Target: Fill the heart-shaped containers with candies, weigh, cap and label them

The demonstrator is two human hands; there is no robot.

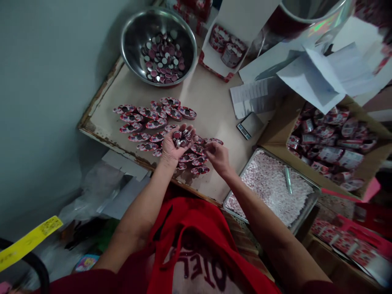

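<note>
My left hand (174,143) is palm up and cupped around a small heap of round caps (181,136). My right hand (217,156) hovers just right of it, fingers pinched over the red-and-white oval cards (147,122) laid out in rows on the worn tabletop (211,110). Each card has a dark round piece at its middle. What the right fingers pinch is too small to make out.
A steel bowl (131,45) of caps stands at the back. An open white box (228,49), papers (309,77) and a small scale (249,124) lie to the right. A metal tray (309,200) of small pale pieces and a cardboard box (364,163) of packets sit at the right.
</note>
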